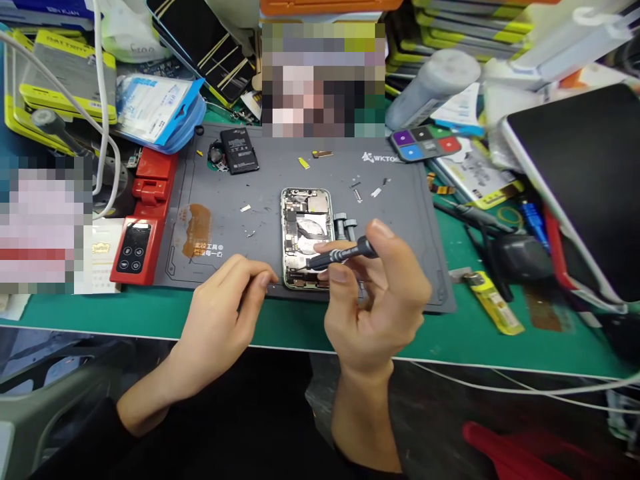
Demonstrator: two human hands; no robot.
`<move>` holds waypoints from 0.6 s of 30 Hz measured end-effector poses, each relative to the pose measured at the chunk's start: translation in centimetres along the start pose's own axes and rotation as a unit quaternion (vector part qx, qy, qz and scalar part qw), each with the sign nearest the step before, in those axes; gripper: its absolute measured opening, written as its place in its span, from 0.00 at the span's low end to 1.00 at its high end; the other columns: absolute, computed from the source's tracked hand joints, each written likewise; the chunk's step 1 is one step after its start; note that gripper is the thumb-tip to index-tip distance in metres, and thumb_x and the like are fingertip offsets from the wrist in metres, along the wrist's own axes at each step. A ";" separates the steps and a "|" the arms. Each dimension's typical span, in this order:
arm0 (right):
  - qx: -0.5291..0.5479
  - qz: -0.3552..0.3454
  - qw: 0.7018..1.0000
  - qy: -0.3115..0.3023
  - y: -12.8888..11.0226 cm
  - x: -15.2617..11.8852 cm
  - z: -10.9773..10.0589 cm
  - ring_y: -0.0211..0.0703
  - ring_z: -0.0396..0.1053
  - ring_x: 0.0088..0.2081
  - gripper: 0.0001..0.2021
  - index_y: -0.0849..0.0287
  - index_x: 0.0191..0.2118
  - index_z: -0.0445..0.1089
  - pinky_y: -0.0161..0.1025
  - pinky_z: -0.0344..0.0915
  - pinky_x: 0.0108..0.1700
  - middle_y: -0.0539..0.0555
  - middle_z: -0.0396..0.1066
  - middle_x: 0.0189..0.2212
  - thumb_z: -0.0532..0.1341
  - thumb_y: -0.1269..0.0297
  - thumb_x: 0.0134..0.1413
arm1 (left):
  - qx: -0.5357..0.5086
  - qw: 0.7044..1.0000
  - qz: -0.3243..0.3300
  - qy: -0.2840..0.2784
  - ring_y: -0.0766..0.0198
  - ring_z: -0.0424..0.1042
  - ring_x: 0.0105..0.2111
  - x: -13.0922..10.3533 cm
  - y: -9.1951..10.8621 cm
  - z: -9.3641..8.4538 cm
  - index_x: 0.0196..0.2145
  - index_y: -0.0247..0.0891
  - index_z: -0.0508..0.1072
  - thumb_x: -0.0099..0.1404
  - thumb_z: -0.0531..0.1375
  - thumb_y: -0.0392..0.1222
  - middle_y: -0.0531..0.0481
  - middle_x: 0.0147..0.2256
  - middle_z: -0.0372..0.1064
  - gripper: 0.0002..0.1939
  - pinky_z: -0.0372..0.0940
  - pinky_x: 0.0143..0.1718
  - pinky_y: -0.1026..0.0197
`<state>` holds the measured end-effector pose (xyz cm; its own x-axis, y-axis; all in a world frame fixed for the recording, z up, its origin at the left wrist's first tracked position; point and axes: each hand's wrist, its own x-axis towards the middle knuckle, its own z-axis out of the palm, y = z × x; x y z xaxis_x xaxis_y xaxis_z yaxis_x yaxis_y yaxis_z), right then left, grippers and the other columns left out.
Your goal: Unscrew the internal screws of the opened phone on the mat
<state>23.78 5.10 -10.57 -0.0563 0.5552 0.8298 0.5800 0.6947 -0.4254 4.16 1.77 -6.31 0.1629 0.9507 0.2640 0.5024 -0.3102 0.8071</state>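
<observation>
An opened smartphone (pixel 299 227) lies on the grey work mat (pixel 250 260), its inner boards and parts exposed. My right hand (pixel 377 310) grips a dark screwdriver (pixel 345 255), held slanted with its tip over the lower left part of the phone. Just left of the phone's bottom corner is my left hand (pixel 220 320), thumb and forefinger pinched together; whatever is between them is too small to make out. Two more grey screwdrivers (pixel 345 227) rest against the phone's right side, partly behind my right hand. A black phone battery (pixel 240 151) lies farther back on the mat.
Small metal pieces (pixel 357 195) are scattered over the mat. At its left stands a red device with buttons (pixel 134 247). A colour-squared box (pixel 425 143), a yellow lighter (pixel 493 303) and a large black-screened tablet (pixel 580 180) lie to the right. White cables (pixel 103 100) hang at the left.
</observation>
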 end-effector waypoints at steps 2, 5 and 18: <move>-0.023 -0.019 0.999 0.013 0.0 -0.1 -0.1 0.49 0.84 0.49 0.42 0.51 0.77 0.60 0.42 0.84 0.44 0.59 0.79 0.58 0.69 0.79 0.62 | 0.002 1.000 0.001 0.000 0.71 0.73 0.38 0.0 0.0 0.1 0.48 0.39 0.73 0.84 0.55 0.35 0.53 0.40 0.72 0.08 0.66 0.43 0.65; -0.036 -0.042 0.998 0.015 0.0 0.2 -0.1 0.48 0.84 0.47 0.42 0.53 0.76 0.62 0.41 0.83 0.41 0.58 0.81 0.56 0.72 0.78 0.60 | 0.001 1.000 0.000 0.001 0.71 0.73 0.39 0.0 0.0 0.1 0.48 0.39 0.74 0.85 0.55 0.35 0.53 0.40 0.72 0.08 0.66 0.44 0.66; 0.036 -0.006 0.998 0.046 -0.2 1.3 -0.3 0.47 0.81 0.46 0.37 0.49 0.71 0.70 0.44 0.80 0.42 0.56 0.80 0.53 0.69 0.82 0.61 | 0.008 1.000 -0.001 -0.006 0.71 0.74 0.39 -0.1 -0.1 0.1 0.46 0.40 0.73 0.84 0.55 0.37 0.54 0.40 0.73 0.07 0.66 0.44 0.65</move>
<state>23.83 5.56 -9.28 0.0137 0.5045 0.8633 0.5200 0.7338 -0.4372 4.19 1.72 -6.42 0.1713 0.9515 0.2556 0.5160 -0.3076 0.7995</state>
